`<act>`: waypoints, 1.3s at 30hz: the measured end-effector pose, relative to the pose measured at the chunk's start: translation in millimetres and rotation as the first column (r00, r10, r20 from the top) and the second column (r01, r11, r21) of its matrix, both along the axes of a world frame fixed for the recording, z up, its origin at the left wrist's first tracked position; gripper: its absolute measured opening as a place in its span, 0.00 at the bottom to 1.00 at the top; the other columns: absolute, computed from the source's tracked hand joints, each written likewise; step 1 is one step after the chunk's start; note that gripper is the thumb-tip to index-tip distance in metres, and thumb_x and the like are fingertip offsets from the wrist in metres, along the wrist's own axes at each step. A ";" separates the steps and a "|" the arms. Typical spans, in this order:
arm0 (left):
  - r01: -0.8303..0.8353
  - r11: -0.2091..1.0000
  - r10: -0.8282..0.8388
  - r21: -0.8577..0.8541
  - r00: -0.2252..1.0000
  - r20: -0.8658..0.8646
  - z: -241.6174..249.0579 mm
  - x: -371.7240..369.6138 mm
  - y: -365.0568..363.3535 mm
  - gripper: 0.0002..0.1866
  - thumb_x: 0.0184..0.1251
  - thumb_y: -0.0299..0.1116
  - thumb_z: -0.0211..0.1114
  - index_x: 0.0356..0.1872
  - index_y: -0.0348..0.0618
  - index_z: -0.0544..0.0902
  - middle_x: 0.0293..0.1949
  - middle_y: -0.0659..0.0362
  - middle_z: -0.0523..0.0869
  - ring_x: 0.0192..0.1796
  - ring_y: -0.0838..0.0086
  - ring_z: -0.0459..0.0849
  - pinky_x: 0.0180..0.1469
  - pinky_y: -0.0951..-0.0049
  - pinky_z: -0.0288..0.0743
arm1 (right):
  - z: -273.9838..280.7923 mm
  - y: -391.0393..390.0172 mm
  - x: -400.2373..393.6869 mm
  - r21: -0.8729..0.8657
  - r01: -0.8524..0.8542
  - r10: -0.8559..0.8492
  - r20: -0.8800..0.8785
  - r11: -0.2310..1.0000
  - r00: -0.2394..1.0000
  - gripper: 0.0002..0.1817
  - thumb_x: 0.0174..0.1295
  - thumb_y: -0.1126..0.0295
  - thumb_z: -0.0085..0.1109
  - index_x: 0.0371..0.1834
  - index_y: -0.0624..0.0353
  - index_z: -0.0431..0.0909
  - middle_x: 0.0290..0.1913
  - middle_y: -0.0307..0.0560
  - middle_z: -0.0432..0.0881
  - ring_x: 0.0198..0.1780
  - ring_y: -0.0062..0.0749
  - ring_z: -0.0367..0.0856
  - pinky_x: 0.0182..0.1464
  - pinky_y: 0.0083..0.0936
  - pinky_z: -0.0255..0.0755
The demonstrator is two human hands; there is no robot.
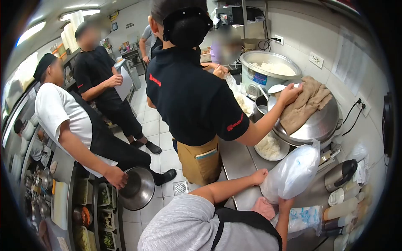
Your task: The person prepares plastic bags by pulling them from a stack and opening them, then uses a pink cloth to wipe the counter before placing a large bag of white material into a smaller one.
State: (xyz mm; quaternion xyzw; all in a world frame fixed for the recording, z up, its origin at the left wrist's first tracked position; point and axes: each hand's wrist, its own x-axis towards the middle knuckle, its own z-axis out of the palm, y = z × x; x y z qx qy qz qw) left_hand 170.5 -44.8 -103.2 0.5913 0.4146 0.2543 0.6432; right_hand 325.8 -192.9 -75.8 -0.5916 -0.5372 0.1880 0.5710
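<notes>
A puffed-up, see-through plastic bag [293, 171] is held tilted over the steel counter in front of me. My left hand [259, 177] has its fingers closed at the bag's left edge. Lower down, my right hand [287, 205] grips the bag's underside, its fingers partly hidden by the plastic. I cannot make out what the bag holds. Below it lies a crumpled pink thing [263, 207], beside a clear packet with blue print [305, 219]. Just beyond the bag is a bowl of white rice [269, 147].
A co-worker in a black shirt [188, 92] reaches toward a brown cloth [305, 104] on a large metal lid [320, 121], holding a white spoon [276, 88]. A big rice pot [270, 67] stands behind. Another person holds a steel bowl [137, 188]. Bottles [335, 211] line the right.
</notes>
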 end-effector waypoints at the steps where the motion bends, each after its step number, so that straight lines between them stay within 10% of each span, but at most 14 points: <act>1: 0.012 0.995 -0.010 0.095 1.000 -0.020 -2.5 6.2 4.2 0.08 0.56 0.35 0.51 0.22 0.45 0.69 0.14 0.61 0.70 0.13 0.77 0.65 0.13 0.73 0.58 | 7.3 2.3 5.4 -0.106 0.045 -0.032 0.119 0.993 0.992 0.32 0.45 0.64 0.62 0.52 0.69 0.61 0.54 0.57 0.64 0.55 0.43 0.63 0.56 0.32 0.55; 3: 0.026 0.963 -0.010 0.270 0.998 -0.060 -20.8 10.5 9.4 0.08 0.57 0.34 0.50 0.21 0.45 0.67 0.12 0.60 0.69 0.10 0.74 0.64 0.10 0.71 0.55 | 12.4 5.1 4.6 -0.047 0.058 -0.053 0.114 0.997 0.992 0.30 0.44 0.62 0.60 0.48 0.69 0.65 0.50 0.59 0.68 0.52 0.45 0.66 0.54 0.32 0.58; 10: 0.116 0.992 -0.122 -0.043 0.978 -0.171 24.2 -3.2 -9.0 0.05 0.57 0.32 0.46 0.25 0.45 0.66 0.11 0.59 0.68 0.08 0.73 0.65 0.09 0.71 0.58 | -21.6 3.1 43.4 -0.250 0.018 0.002 0.081 0.968 0.997 0.24 0.46 0.67 0.57 0.46 0.69 0.67 0.48 0.58 0.71 0.51 0.49 0.68 0.52 0.33 0.59; 14: 0.145 0.977 -0.111 0.155 0.972 -0.209 12.4 -3.4 -22.1 0.05 0.55 0.32 0.46 0.26 0.43 0.65 0.11 0.57 0.68 0.09 0.72 0.68 0.11 0.70 0.61 | 31.9 -17.1 -4.6 -0.023 0.517 -0.450 0.458 0.856 0.766 0.12 0.44 0.71 0.58 0.31 0.64 0.70 0.31 0.56 0.71 0.41 0.43 0.70 0.47 0.35 0.60; 17: 0.120 0.958 -0.068 0.261 0.978 -0.199 12.0 -5.9 -27.9 0.05 0.54 0.31 0.45 0.26 0.42 0.65 0.11 0.55 0.69 0.09 0.70 0.69 0.12 0.68 0.63 | 33.9 -46.7 -34.2 -0.513 0.039 0.015 0.102 0.857 0.995 0.13 0.41 0.69 0.58 0.29 0.61 0.69 0.31 0.50 0.68 0.35 0.47 0.67 0.39 0.37 0.61; 19: 0.118 0.963 -0.073 0.243 0.980 -0.187 13.2 -6.6 -30.8 0.05 0.54 0.31 0.46 0.26 0.42 0.65 0.12 0.55 0.70 0.09 0.69 0.69 0.12 0.67 0.63 | -1.8 -45.2 -51.4 -0.536 -0.007 0.290 0.445 0.844 0.847 0.13 0.40 0.68 0.58 0.30 0.59 0.71 0.30 0.48 0.67 0.34 0.46 0.67 0.37 0.35 0.63; 23: 0.136 0.957 -0.094 0.254 0.981 -0.171 15.7 -7.7 -30.5 0.06 0.54 0.32 0.48 0.24 0.41 0.67 0.14 0.54 0.72 0.11 0.68 0.70 0.15 0.66 0.64 | 9.5 -62.1 -75.0 -0.160 0.060 0.075 0.719 0.985 0.691 0.15 0.40 0.68 0.58 0.33 0.59 0.72 0.29 0.49 0.68 0.34 0.49 0.68 0.37 0.38 0.63; 31: 0.186 0.859 -0.145 0.477 0.982 -0.121 33.0 -35.5 -60.1 0.15 0.51 0.42 0.57 0.30 0.40 0.71 0.26 0.53 0.76 0.31 0.63 0.75 0.33 0.68 0.68 | 16.8 -55.4 -69.4 -0.235 -0.006 0.141 0.562 0.972 0.815 0.17 0.39 0.65 0.60 0.31 0.60 0.70 0.33 0.53 0.70 0.37 0.48 0.69 0.40 0.38 0.63; 35: 0.301 0.454 -0.236 0.839 0.948 -0.212 38.5 -45.8 -85.5 0.18 0.50 0.42 0.58 0.41 0.44 0.74 0.34 0.52 0.75 0.35 0.58 0.74 0.36 0.65 0.68 | 66.7 -82.3 -67.4 -0.265 -0.106 0.227 0.482 0.958 0.846 0.16 0.43 0.61 0.59 0.31 0.60 0.71 0.35 0.54 0.72 0.39 0.48 0.70 0.38 0.37 0.65; 39: 0.456 0.345 -0.199 0.820 0.890 -0.411 32.8 -39.2 -93.3 0.17 0.46 0.39 0.59 0.40 0.48 0.77 0.33 0.52 0.75 0.33 0.58 0.75 0.34 0.63 0.68 | 76.6 -107.9 -41.9 -0.682 0.027 0.358 0.416 0.731 0.836 0.19 0.50 0.53 0.48 0.25 0.61 0.75 0.31 0.56 0.75 0.34 0.44 0.75 0.35 0.36 0.68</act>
